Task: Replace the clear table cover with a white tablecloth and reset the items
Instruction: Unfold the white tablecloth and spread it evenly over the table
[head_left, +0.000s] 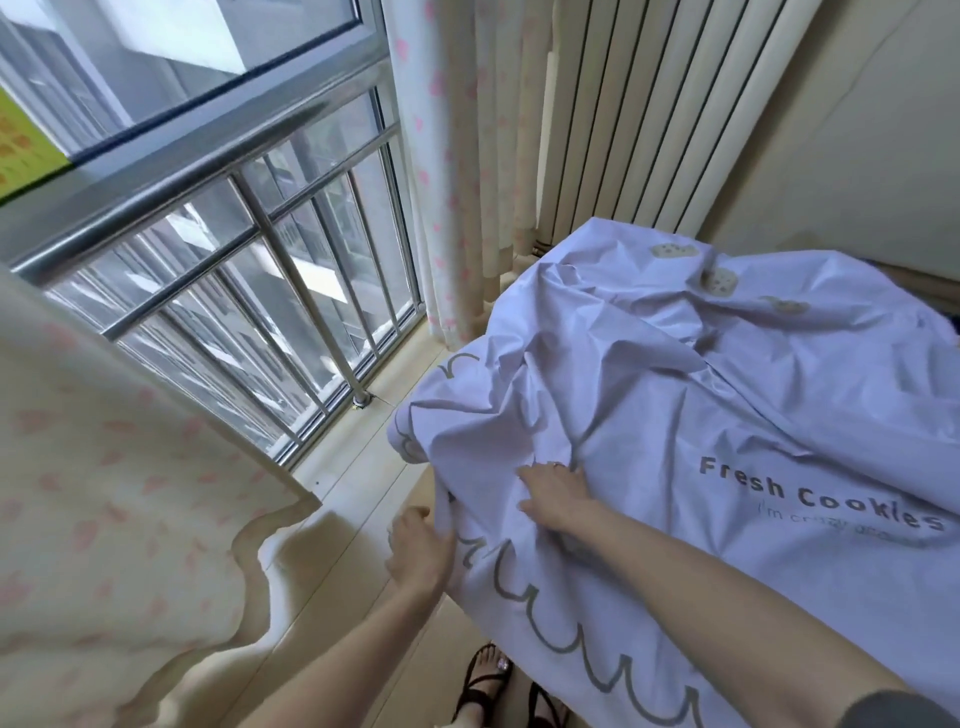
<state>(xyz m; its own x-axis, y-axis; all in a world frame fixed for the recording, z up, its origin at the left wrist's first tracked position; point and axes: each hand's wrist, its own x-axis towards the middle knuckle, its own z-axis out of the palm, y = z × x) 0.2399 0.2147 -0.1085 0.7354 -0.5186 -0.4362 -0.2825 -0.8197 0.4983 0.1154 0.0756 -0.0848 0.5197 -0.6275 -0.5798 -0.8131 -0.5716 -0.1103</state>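
A white tablecloth (727, 405) with a grey scalloped border, cookie drawings and the words "Fresh Cookies" lies crumpled over the table, whose top is hidden beneath it. My left hand (418, 551) grips the cloth's hanging left edge beside the table. My right hand (553, 493) rests on top of the cloth near its left side, fingers gathered into the wrinkled folds. The clear cover and the table items are out of view.
A barred window (234, 270) fills the left, with a tiled sill (384, 436) below it. Pink-patterned curtains (104, 493) hang at the left and behind the table. A cream radiator (649, 104) stands at the back wall. My sandalled feet (488, 686) stand by the table.
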